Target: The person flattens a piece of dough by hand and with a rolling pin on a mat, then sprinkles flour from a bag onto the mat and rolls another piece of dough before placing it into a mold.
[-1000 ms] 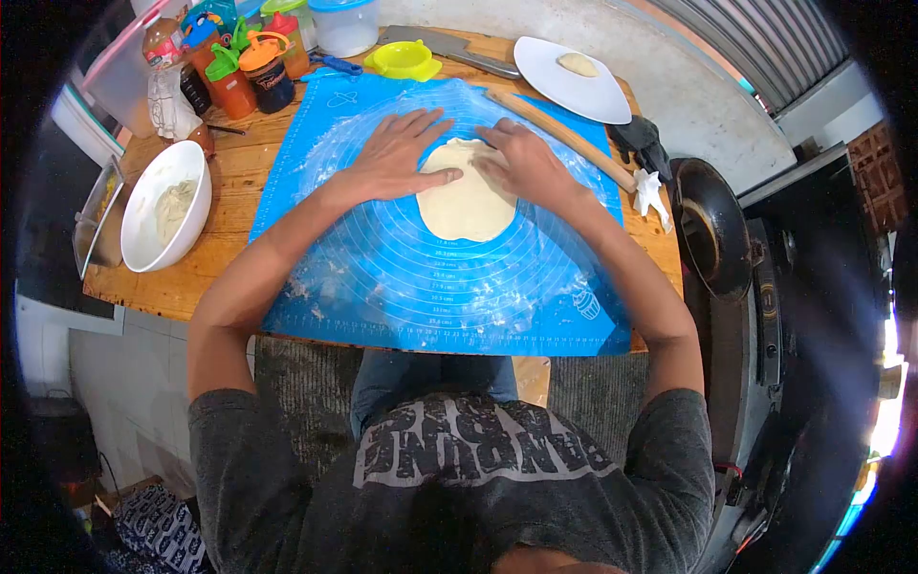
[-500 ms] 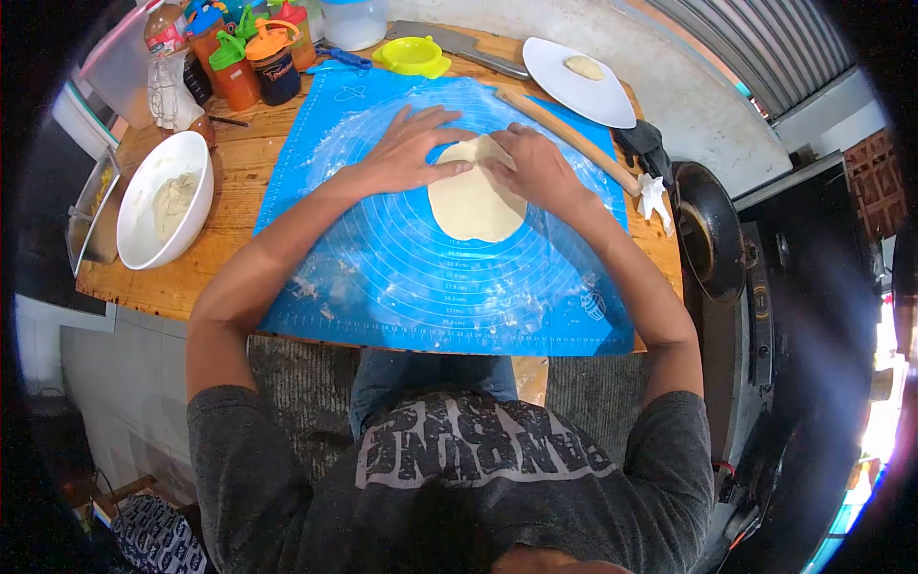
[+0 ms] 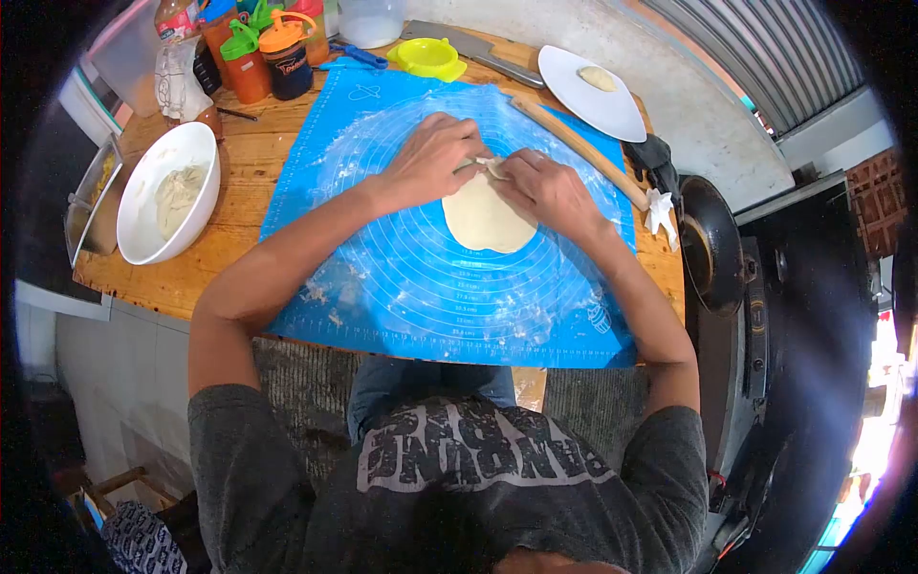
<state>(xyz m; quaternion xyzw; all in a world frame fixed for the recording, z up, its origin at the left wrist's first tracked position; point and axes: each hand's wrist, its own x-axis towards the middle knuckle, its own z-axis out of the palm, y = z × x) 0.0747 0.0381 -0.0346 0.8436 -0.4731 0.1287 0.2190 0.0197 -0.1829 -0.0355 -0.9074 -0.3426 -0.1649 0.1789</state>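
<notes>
A flat, pale sheet of rolled dough [image 3: 490,222] lies on the blue baking mat [image 3: 382,297], which is printed with circles and dusted with flour. Both hands are at the far edge of the dough. My left hand [image 3: 435,161] has its fingers curled and pinches that edge from the left. My right hand [image 3: 550,187] grips it from the right, fingers bent inward. Between them the far edge is lifted and gathered into small folds. Beyond my right hand a wooden rolling pin [image 3: 579,148] rests slantwise along the mat's right side.
At left stands a white bowl [image 3: 196,206] with soft dough inside. Bottles [image 3: 289,59] crowd the back left. A yellow-green mould [image 3: 427,59], a cleaver [image 3: 478,48] and a white plate [image 3: 574,77] holding a small dough piece line the back. A dark pan [image 3: 712,244] is at right.
My left hand has gone from spread fingers to a closed pinch. The dough's far edge, flat before, is now raised and folded between both hands. The view has shifted slightly.
</notes>
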